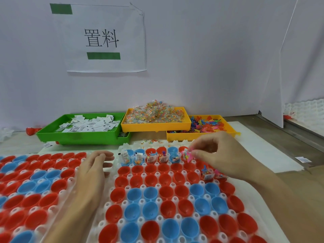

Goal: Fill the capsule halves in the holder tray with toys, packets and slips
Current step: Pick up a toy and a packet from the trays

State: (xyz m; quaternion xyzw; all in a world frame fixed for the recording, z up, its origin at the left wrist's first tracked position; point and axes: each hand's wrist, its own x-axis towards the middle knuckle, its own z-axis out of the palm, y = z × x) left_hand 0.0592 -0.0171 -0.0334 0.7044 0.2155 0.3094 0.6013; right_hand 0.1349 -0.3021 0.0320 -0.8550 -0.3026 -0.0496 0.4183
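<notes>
Two white holder trays lie side by side, one on the right [112,188] and one on the left [71,180], both packed with red and blue capsule halves [165,192]. Several halves in the right tray's far row hold slips and toys [150,157]. My right hand [226,155] pinches a small pink toy [188,156] over the far right end of that row. My left hand [94,167] rests with relaxed fingers on the seam between the two trays.
A green bin of white slips [82,127], a yellow bin of clear packets [156,116] and a yellow bin of coloured plastic toys [203,126] stand at the back against a white wall. A loose slip [302,159] lies at the right.
</notes>
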